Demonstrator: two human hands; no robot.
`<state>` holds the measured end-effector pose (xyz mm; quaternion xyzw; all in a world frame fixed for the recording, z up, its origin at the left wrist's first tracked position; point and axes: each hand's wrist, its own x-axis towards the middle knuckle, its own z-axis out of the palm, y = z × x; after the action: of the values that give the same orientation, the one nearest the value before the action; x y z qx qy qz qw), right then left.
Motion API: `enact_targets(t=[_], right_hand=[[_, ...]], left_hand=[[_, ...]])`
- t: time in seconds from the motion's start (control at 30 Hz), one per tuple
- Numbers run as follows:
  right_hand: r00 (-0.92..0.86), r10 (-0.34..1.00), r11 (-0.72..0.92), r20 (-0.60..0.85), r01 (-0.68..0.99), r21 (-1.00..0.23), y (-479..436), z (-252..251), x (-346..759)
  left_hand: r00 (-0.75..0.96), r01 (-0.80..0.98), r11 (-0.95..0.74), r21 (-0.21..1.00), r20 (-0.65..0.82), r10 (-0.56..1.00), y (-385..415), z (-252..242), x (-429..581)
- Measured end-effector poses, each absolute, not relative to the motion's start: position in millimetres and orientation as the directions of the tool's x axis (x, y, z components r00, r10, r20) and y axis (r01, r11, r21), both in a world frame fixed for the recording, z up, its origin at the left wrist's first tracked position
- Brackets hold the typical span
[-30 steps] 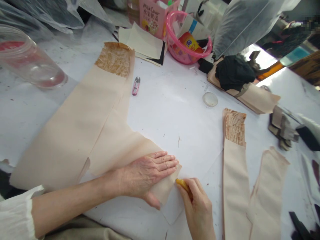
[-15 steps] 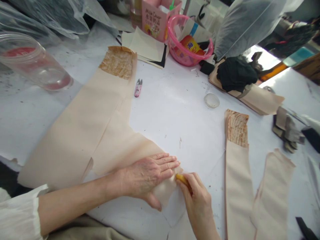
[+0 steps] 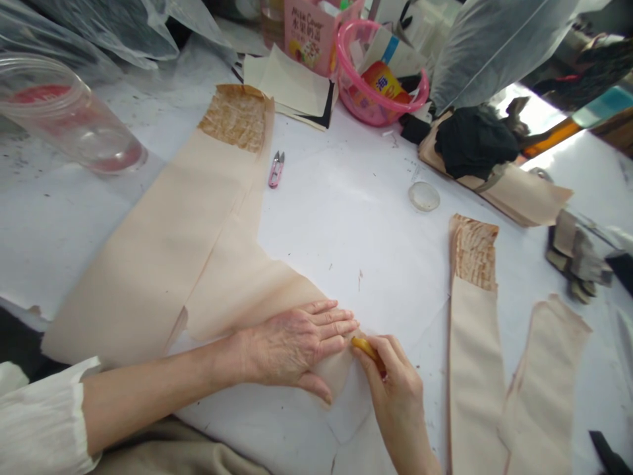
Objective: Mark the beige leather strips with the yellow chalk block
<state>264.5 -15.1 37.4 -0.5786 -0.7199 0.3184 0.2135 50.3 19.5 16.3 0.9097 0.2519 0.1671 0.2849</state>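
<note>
A beige sheet of fabric lies on the white table, with a wrinkled brown patch at its top end. My left hand rests flat on the fabric's narrow lower right part, fingers stretched out to the right. Just beside those fingertips, my right hand pinches a small yellow tool at the fabric's edge. The tool's tip is partly hidden by my fingers, and I cannot make out what kind it is.
Pink thread snips lie above the hands, near a clear round lid. More beige pieces lie at the right. A pink basket stands at the back, and a clear plastic jar lies at the left.
The whole view has shifted slightly. My left thumb covers more of the fabric's lower corner, and my right hand with the yellow tool has moved a little.
</note>
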Motion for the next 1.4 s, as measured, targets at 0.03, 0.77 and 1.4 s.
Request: enact_targets(t=[0.03, 0.77, 1.4], right_hand=[[-0.254, 0.965, 0.136, -0.062, 0.689, -0.712, -17.9, 36.1, 267.3], [-0.266, 0.954, 0.104, -0.136, 0.723, -0.683, -30.2, 62.8, 290.5], [-0.251, 0.965, 0.122, -0.07, 0.671, -0.731, -35.4, 43.2, 271.7]], left_hand=[[0.818, 0.371, -0.712, 0.597, 0.154, 0.555, 19.1, 16.0, 50.6], [0.8, 0.389, -0.698, 0.601, 0.155, 0.579, 18.7, 18.6, 50.1], [0.813, 0.39, -0.713, 0.583, 0.146, 0.564, 18.8, 16.7, 51.4]])
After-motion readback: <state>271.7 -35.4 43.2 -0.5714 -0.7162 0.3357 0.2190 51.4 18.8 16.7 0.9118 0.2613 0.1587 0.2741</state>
